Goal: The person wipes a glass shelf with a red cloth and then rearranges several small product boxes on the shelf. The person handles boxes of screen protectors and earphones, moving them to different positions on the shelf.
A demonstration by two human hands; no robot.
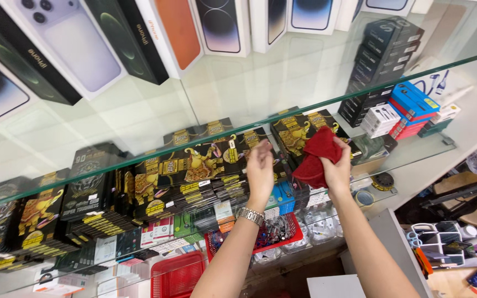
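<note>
My right hand (338,168) clutches a crumpled red cloth (317,154) and presses it against black and gold packages (296,132) standing on a glass shelf (139,165). My left hand (259,168), with a silver watch (250,215) on its wrist, reaches under the upper glass shelf and touches the black and gold packs (216,160) beside the cloth; its fingers are curled on a pack's top edge.
Phone boxes (73,49) lie on the top glass shelf. Stacked black, white, blue and red small boxes (398,107) sit at the right. Red baskets (178,276) with accessories stand on lower shelves. A white counter (404,259) and scissors (415,237) lie at lower right.
</note>
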